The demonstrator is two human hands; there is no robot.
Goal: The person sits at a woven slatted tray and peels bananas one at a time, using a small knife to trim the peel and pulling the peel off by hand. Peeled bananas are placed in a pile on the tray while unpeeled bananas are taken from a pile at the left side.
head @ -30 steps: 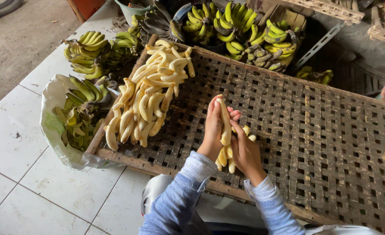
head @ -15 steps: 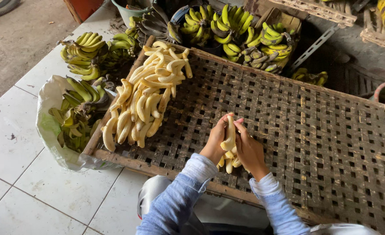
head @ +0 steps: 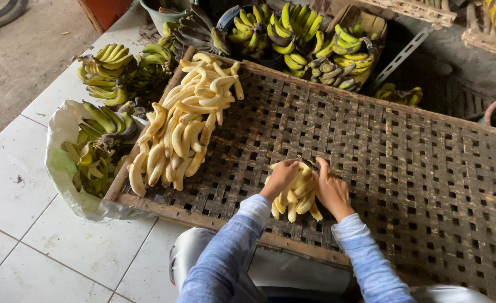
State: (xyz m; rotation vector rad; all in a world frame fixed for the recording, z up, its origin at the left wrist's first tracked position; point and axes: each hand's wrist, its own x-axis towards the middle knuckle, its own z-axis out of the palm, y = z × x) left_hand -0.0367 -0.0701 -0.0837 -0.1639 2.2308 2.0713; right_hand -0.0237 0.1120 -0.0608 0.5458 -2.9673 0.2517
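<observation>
Hands (head: pixel 307 185), two, clasp one peeled banana bunch (head: pixel 297 193).

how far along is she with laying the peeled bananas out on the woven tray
Done: one batch of peeled bananas lies spread over the left end of the woven tray. In hand: the left hand and right hand both press on a small bunch of peeled bananas near the tray's front edge. Left: most of the tray is bare, and unpeeled green bananas sit in a bag beside it, with more behind.
</observation>
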